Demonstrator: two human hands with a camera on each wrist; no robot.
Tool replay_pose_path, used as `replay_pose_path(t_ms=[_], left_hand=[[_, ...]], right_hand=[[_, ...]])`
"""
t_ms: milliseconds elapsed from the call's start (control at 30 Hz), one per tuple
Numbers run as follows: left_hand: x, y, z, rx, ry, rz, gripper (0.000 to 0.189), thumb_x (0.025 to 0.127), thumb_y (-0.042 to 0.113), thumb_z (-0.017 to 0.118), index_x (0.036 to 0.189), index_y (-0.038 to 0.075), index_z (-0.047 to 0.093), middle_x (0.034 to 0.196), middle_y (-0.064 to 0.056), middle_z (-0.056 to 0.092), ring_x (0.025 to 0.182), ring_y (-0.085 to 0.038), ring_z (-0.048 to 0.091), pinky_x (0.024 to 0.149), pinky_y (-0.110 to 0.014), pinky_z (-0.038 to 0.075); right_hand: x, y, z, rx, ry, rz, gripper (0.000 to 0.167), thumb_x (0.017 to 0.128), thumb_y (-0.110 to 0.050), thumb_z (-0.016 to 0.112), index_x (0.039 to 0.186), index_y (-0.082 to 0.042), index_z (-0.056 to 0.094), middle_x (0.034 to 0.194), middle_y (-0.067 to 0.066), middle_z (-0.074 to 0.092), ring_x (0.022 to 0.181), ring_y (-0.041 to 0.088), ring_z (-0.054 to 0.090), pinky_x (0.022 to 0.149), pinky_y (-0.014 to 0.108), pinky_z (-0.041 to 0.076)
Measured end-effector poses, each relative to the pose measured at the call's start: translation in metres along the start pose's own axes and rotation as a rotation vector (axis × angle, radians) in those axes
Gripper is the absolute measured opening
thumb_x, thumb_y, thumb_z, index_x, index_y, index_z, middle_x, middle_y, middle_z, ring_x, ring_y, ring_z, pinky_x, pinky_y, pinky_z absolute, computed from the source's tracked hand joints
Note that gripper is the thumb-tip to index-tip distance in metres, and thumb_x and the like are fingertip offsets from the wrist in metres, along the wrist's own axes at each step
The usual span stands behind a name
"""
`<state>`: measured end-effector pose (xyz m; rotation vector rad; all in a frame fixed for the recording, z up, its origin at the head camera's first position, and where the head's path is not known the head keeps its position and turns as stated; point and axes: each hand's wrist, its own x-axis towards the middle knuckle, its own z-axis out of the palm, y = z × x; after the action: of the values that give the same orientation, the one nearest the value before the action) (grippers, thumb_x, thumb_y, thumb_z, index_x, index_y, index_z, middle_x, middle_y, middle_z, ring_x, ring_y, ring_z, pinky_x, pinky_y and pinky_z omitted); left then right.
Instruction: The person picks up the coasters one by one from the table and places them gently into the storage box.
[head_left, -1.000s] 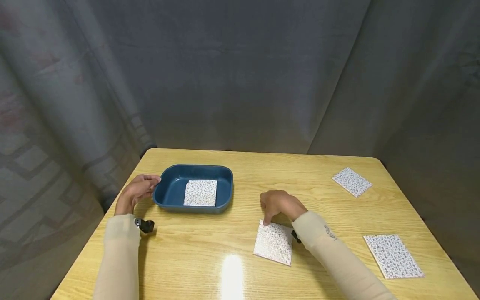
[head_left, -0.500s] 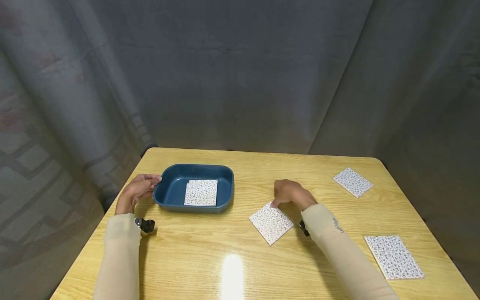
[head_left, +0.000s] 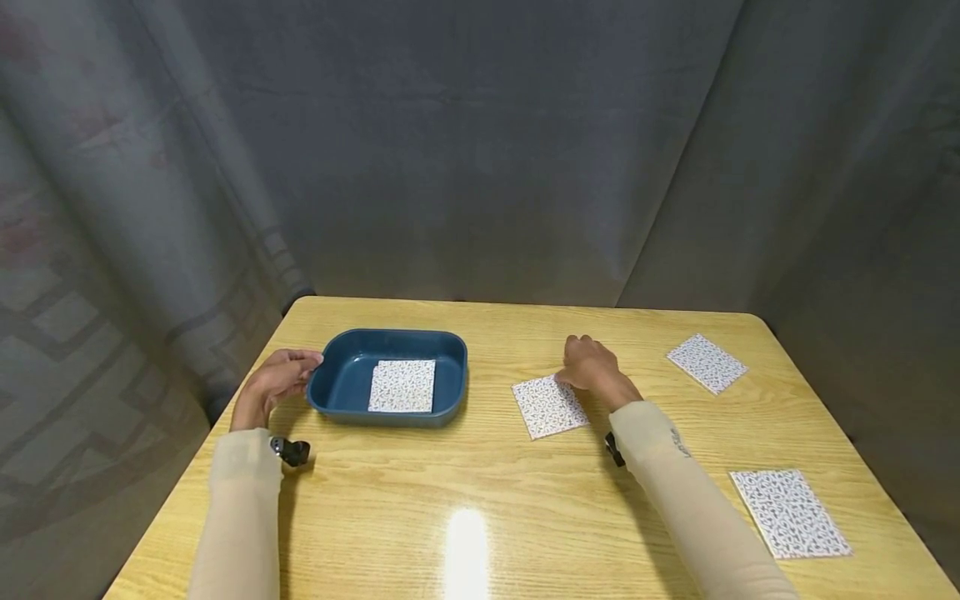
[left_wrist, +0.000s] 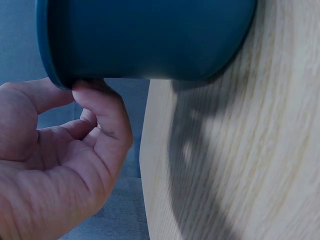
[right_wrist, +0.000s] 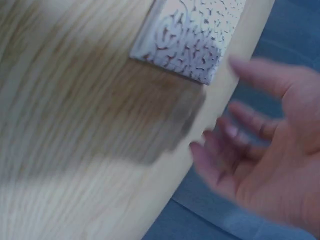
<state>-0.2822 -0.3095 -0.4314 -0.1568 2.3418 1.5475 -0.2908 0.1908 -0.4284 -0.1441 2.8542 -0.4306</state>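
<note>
Blue dish [head_left: 405,419] is pinched at its 9 o'clock rim by the left hand [head_left: 276,379], with a patterned tile [head_left: 402,386] sat inside. The loose tile [head_left: 550,408] can be seen on the table [head_left: 375,508], towards the dish's 4 o'clock. Nothing's gripped by the right hand [head_left: 592,367], fingers relaxed, right by that tile's 1 o'clock corner.

- We're getting a blurry smear for the right hand [right_wrist: 280,165] in the right wrist view, and the right edge is cutting it off.
- We're losing the top of the patterned tile [right_wrist: 190,40] there too; in the head view the hand is covering one corner.
- In the left wrist view we're seeing only part of the blue bin [left_wrist: 145,40], and the left hand [left_wrist: 65,165] is running out of frame.
- We're squinting at print [head_left: 681,443] on the right sleeve [head_left: 693,504], but it's looking too tiny.
</note>
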Motion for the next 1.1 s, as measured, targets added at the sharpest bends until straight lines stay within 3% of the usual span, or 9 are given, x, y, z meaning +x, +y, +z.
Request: replay_pose_path(t_ms=[200,300,467,667,1100], left_hand=[[0.002,-0.002,-0.001,0.002,-0.003,-0.003,0.043,0.107,0.015,0.043,0.138,-0.015,0.041,0.082,0.004,0.051,0.076,-0.007,0.054,0.07,-0.024,0.05],[0.001,-0.002,-0.001,0.007,-0.006,-0.004,0.043,0.107,0.015,0.043,0.138,-0.015,0.041,0.084,0.003,0.051,0.077,-0.008,0.054,0.071,-0.024,0.05],[0.001,-0.001,-0.001,0.003,0.0,-0.013,0.044,0.107,0.015,0.043,0.139,-0.015,0.04,0.083,0.003,0.051,0.077,-0.007,0.053,0.071,-0.024,0.05],[0.0,0.002,-0.001,0.004,0.0,-0.016,0.044,0.107,0.015,0.043,0.14,-0.014,0.04,0.084,0.004,0.052,0.077,-0.007,0.054,0.071,-0.024,0.05],[0.0,0.0,-0.001,0.001,-0.008,-0.009,0.042,0.107,0.015,0.042,0.138,-0.014,0.042,0.084,0.002,0.05,0.077,-0.009,0.053,0.07,-0.025,0.049]], right_hand=[[-0.003,-0.011,0.005,0.076,-0.109,-0.269,0.07,0.082,-0.027,0.083,0.136,0.004,0.052,0.132,0.017,0.054,0.121,0.034,0.05,0.102,0.049,0.044],[-0.006,-0.02,0.007,0.045,-0.185,-0.301,0.08,0.076,-0.029,0.088,0.14,0.0,0.051,0.137,0.014,0.051,0.128,0.034,0.047,0.106,0.05,0.041],[-0.013,-0.029,0.008,-0.044,-0.237,-0.273,0.086,0.07,-0.028,0.091,0.143,-0.007,0.05,0.14,0.01,0.047,0.133,0.031,0.043,0.108,0.049,0.04],[-0.015,-0.033,0.007,-0.091,-0.241,-0.244,0.078,0.071,-0.029,0.091,0.138,-0.01,0.055,0.14,0.006,0.048,0.132,0.029,0.044,0.106,0.048,0.042],[-0.014,-0.021,0.003,-0.092,-0.278,-0.122,0.067,0.073,-0.04,0.089,0.125,-0.01,0.059,0.118,0.004,0.055,0.105,0.022,0.054,0.092,0.044,0.049]])
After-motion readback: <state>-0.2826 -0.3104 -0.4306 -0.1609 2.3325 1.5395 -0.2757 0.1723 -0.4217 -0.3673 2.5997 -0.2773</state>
